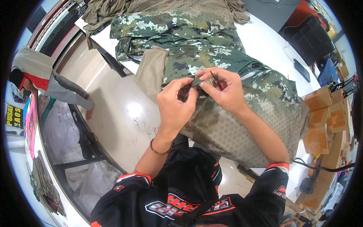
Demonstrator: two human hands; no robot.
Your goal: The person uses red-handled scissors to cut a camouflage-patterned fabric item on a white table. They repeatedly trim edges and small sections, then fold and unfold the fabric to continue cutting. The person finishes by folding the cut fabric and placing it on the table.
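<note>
The scene was brightly and evenly lit from overhead. A white glare spot was thrown on the glossy floor (134, 109), and soft shadows were cast beneath the table (272, 49). Straight edges were bent toward the rim (fisheye distortion), where a black vignette was seen and detail was softened.

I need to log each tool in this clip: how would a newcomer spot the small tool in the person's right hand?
Start at the white table heaped with camouflage garments. At its near edge both hands meet over the top garment; the left hand pinches the cloth. The right hand holds small red-handled snips between thumb and fingers, the only red, hard item amid the green and tan fabric.
</note>
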